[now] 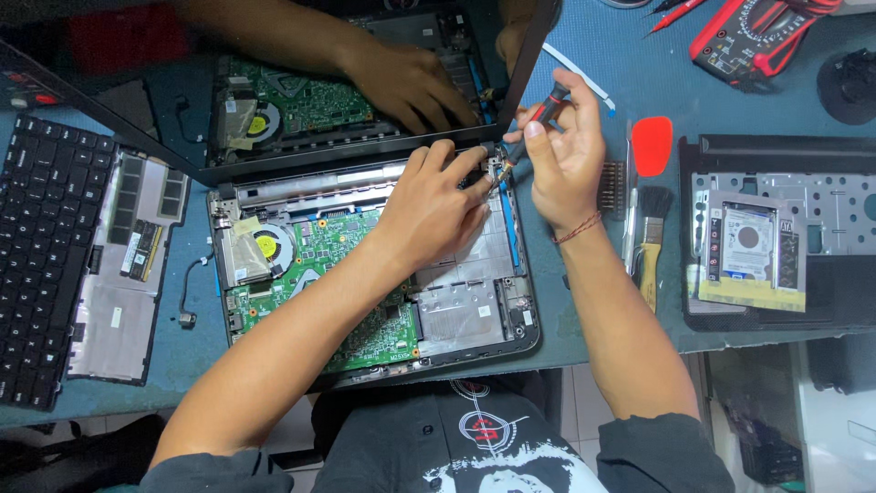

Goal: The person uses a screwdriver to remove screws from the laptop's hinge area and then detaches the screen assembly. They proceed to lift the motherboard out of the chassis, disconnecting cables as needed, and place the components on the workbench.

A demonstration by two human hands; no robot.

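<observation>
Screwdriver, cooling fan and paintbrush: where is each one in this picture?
screwdriver (pixel 546 102), head view, on its red and black handle above the right hand's fingers.
cooling fan (pixel 267 246), head view, on the yellow hub of the round fan.
paintbrush (pixel 653 203), head view, on the black bristles.

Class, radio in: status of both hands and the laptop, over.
Right hand holds screwdriver at hinge corner. Left hand steadies open laptop base. Screen upright behind.

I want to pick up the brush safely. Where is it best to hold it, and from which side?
Probably grip the brush by its yellow handle, coming from the table's near edge. The handle points that way, while the black bristles face the red pick.
</observation>
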